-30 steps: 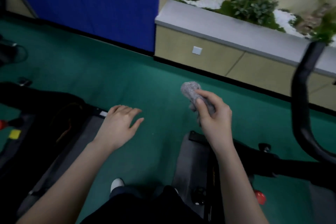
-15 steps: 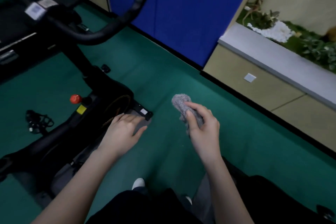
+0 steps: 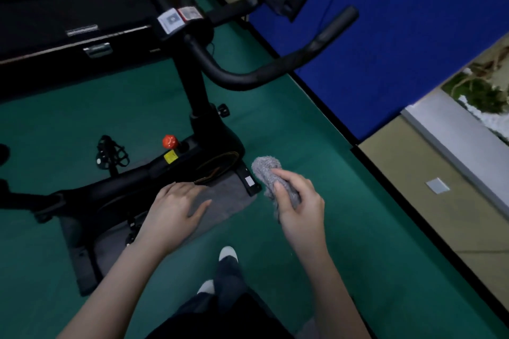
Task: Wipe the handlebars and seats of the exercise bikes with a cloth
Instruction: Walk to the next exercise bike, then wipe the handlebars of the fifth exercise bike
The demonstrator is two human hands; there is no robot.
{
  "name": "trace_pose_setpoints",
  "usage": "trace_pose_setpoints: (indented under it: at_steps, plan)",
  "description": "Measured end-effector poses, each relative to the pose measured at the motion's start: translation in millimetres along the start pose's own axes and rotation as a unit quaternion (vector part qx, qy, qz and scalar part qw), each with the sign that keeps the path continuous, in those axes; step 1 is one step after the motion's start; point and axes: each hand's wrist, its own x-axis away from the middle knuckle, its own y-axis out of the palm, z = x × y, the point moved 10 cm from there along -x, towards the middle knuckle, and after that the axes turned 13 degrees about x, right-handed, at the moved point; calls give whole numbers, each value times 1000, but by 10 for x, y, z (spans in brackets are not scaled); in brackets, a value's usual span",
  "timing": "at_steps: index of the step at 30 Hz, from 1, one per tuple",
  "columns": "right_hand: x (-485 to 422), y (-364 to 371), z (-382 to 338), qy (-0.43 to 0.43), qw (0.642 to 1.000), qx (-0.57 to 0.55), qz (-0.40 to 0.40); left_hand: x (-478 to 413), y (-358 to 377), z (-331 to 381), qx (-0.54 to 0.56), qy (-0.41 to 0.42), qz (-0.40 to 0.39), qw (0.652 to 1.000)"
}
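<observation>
At the far left a black treadmill [image 3: 68, 22] lay along the green floor [image 3: 344, 228]. Nearer, a strapped pedal [image 3: 110, 153] stuck out from the black exercise bike [image 3: 209, 146], whose frame carried a red knob [image 3: 169, 141] with a yellow sticker [image 3: 170, 157] just below it. The bike stood on a grey mat [image 3: 228, 201]. From its post the handlebar [image 3: 275, 69] curved away to the right, toward a blue wall panel [image 3: 399, 36].

The left hand [image 3: 176, 209] was spread palm down over the mat beside the bike's front foot. Its fingers were straight, its grip wide and holding nothing. Whether it touched the mat could not be told. Two white shoe tips [image 3: 228, 253] showed near, between the forearms.

Just right of the left hand, the right hand [image 3: 297, 209] had its grip closed round a fluffy grey cloth [image 3: 265, 170], thumb across the front. A rounded wad stood out above the fingers. The cloth was in the air near the bike's front foot, well apart from the handlebar.

At the far right ran a beige planter box [image 3: 413, 201] with a grey ledge, greenery on top and a small white wall plate [image 3: 437, 186] on its side.
</observation>
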Motion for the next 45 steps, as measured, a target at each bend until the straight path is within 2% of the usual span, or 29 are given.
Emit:
trace_pose_setpoints:
  at_steps: [6,10,19,28,31,34,38,40,42,45]
  plan:
    - [-631,212,-250,-79,995,-17,-55,-301,-343,-96,4,-55,71,996]
    - [-911,381,-358,-102,989,-34,-104,-484,-506,-90,9,-68,102,992]
    - [-1090,695,-645,-143,979,-49,-136,-847,-861,-109,11,-42,134,990]
    - [-1245,966,-992,-101,992,-59,-57,-1423,-1242,-274,12,43,102,994]
    - [-1287,1062,-1213,-90,994,-56,5,-1622,-1412,-365,21,89,77,993]
    - [-1326,1095,-1442,-77,991,-34,107,-1788,-1599,-432,25,139,57,988]
    - [-1413,1014,-1704,-69,958,70,269,-2008,-1913,-485,44,200,82,975]
    - [-1525,999,-1776,-49,935,149,318,-2107,-2052,-467,52,231,105,966]
    - [-1710,1084,-1810,-28,923,211,321,-2205,-2161,-416,67,264,126,954]
    - [-1986,1377,-1839,-3,912,300,278,-2380,-2229,-301,85,299,135,941]
